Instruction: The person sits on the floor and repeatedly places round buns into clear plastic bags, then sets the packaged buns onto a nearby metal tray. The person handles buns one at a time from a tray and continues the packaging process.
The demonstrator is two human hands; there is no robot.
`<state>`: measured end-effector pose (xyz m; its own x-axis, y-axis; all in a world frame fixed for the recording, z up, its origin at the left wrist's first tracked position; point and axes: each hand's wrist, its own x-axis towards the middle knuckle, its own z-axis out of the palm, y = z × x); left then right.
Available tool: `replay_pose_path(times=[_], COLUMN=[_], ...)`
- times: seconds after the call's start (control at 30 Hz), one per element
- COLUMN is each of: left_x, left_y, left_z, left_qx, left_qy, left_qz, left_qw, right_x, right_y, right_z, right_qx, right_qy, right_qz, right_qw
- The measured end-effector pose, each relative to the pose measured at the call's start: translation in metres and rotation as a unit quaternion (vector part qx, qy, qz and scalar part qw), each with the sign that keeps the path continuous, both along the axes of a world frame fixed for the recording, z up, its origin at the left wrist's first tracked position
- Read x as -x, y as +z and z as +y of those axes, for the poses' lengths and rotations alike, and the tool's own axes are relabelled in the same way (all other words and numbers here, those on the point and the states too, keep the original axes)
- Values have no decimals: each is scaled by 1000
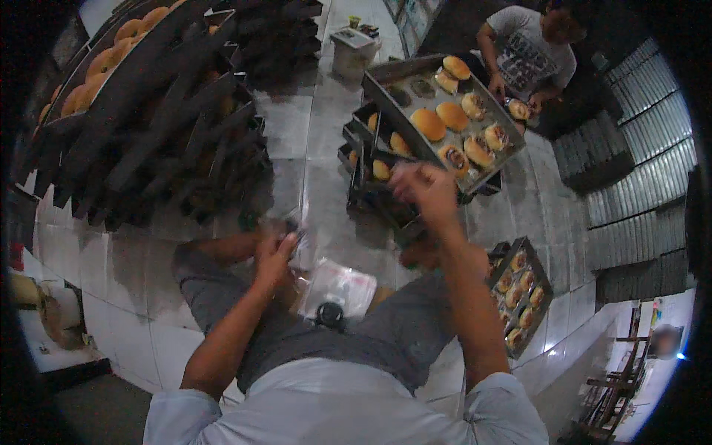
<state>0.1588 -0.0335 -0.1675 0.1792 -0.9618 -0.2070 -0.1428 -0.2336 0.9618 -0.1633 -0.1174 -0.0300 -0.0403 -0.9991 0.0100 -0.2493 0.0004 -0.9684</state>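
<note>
My left hand [274, 259] is closed above my left knee, with a small, shiny, blurred thing at its fingertips that I cannot make out. Smeared by motion, my right hand [426, 193] is raised at the near corner of a dark metal tray [482, 180]; whether it holds anything does not show. Round golden buns [428, 124] lie in that tray, some in clear wrapping. Between my legs rests a stack of clear plastic bags [345, 285], with a black round object [329, 314] on its near edge.
More trays [360, 167] are stacked under the bun tray. A tall pile of dark trays [163, 141] with buns stands at left. Another tray of wrapped buns [523, 293] sits by my right knee. Across from me, a person [530, 55] handles a bun; a white bucket [354, 53] stands behind.
</note>
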Motion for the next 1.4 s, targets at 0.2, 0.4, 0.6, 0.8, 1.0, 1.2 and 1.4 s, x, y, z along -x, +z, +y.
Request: replay_pose_path(times=[0.2,0.4,0.6,0.8,1.0,1.2,1.4], left_x=[-16,-16,-17,33,83,90,78], left_y=[-43,-23,-38,1,103,107,136], left_z=[10,-5,-14,-3,13,42,65], left_qx=[-41,-79,-239,-231,-98,91,32], left_qy=[-79,-24,24,8,88,-14,-149], left_qz=[20,171,457,671,466,350,297], left_qw=[996,982,857,704,875,932,942], right_x=[155,152,74,-98,-110,-80,-58], right_y=[-25,-45,24,6,-2,19,25], right_z=[-204,-228,-110,147,158,157,176], right_qx=[-74,-222,28,211,168,86,-85], right_qy=[-165,-2,-41,-167,-88,-115,31], right_qz=[224,67,-40,-105,116,-52,-421], right_qw=[958,973,998,957,975,988,903])
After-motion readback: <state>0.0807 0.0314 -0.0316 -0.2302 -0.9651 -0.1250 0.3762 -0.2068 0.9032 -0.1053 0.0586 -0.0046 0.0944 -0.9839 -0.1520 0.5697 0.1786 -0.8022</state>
